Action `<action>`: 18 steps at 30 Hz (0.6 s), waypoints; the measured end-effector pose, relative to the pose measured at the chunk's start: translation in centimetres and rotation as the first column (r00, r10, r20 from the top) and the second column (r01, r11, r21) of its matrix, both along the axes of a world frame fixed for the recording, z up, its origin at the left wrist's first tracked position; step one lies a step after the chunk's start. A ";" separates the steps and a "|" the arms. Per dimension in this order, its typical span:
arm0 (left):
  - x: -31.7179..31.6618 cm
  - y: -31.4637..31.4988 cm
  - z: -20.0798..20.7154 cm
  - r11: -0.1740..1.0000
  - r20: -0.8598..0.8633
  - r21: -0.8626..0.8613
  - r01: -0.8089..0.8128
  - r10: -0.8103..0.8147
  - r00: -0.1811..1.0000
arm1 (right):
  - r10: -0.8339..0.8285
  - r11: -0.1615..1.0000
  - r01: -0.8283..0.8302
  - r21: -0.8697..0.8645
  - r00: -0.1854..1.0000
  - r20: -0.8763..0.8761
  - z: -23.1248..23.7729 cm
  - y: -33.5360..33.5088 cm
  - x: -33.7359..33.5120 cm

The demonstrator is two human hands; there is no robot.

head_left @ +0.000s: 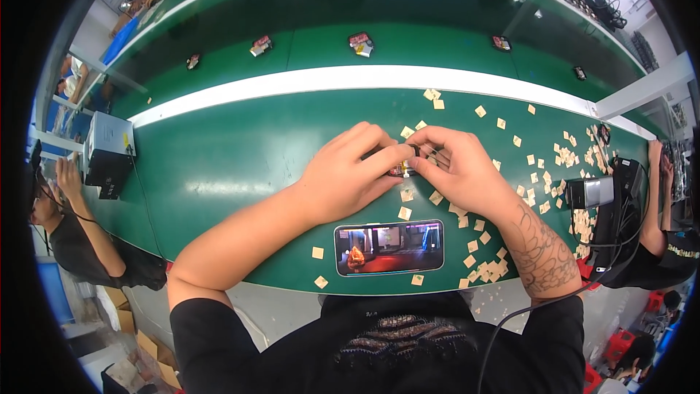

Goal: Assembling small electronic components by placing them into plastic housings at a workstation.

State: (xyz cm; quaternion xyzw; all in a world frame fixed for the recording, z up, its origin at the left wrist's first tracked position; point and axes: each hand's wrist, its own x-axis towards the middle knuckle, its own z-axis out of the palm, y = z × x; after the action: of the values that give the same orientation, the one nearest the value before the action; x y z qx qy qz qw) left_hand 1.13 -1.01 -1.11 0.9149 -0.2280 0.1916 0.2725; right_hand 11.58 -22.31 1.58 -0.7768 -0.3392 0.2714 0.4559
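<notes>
Left hand (357, 164) and right hand (458, 169) grasp small part (398, 170) beyond phone (390, 246); cream squares (494, 268) mostly right of phone, grey box (110, 140) far left.

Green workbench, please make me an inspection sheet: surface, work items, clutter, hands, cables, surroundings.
Surface: green workbench, with a white rail along its far side.
Work items: small component at the fingertips, mostly hidden; red and silver patches show.
Clutter: pale yellow squares strewn mainly on the right; smartphone lying near the front edge, screen up and lit.
Hands: left hand and right hand meet at the component, fingers closed on it; exact grip partly hidden.
Cables: a thin cable runs down from the grey box at left; a dark cable passes the right elbow.
Surroundings: small electronic packs spaced out beyond the rail; co-workers at both sides.
</notes>
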 end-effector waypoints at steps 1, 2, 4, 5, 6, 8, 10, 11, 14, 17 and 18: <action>-0.1 -0.2 0.2 0.996 0.030 -0.084 -0.016 0.018 0.999 | -0.003 1.000 0.003 0.008 1.000 0.006 -0.1 -0.1 0.1; -0.2 -0.5 0.5 0.996 0.015 -0.088 -0.025 0.026 1.000 | -0.018 0.999 0.020 0.043 0.999 -0.044 -0.5 -0.4 0.3; -0.1 -0.8 0.8 0.986 -0.077 -0.162 -0.041 0.028 0.997 | -0.035 0.995 0.042 0.086 0.995 -0.089 -1.6 -0.6 0.6; 0.0 -0.9 0.9 0.967 -0.180 -0.243 -0.073 0.029 0.983 | -0.048 0.983 0.053 0.173 0.998 -0.033 -2.3 -0.5 0.6; 0.0 -1.0 1.2 0.933 -0.296 -0.342 -0.113 0.007 0.955 | -0.066 0.964 0.058 0.260 0.998 0.021 -2.6 -0.4 0.7; 0.7 -0.7 1.3 0.896 -0.427 -0.411 -0.167 -0.027 0.904 | -0.084 0.966 0.077 0.246 0.996 0.018 -2.0 -0.6 0.6; 1.0 -0.8 1.3 0.817 -0.551 -0.523 -0.241 -0.108 0.828 | -0.098 0.969 0.093 0.229 0.995 0.010 -2.0 -0.6 0.4; 1.4 -0.9 1.2 0.819 -0.552 -0.521 -0.241 -0.108 0.827 | -0.115 0.959 0.108 0.263 0.993 0.009 -2.4 -0.6 0.5; 2.0 -1.3 1.2 0.772 -0.536 -0.587 -0.243 -0.146 0.831 | -0.138 0.948 0.129 0.293 0.990 0.010 -2.7 -0.7 0.7; 2.3 -1.7 1.6 0.822 -0.569 -0.512 -0.250 -0.107 0.815 | -0.145 0.949 0.130 0.287 0.989 0.033 -2.9 -0.7 1.0; 2.5 -1.8 1.4 0.826 -0.560 -0.506 -0.247 -0.097 0.823 | -0.145 0.951 0.126 0.284 0.988 0.050 -3.0 -0.7 1.1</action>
State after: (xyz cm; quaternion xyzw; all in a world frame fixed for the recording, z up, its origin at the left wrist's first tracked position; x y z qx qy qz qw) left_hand 3.61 -2.82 0.28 0.8180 -0.0334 -0.0179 0.5739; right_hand 12.68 -23.02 -1.42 -0.7349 -0.3359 0.1613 0.5666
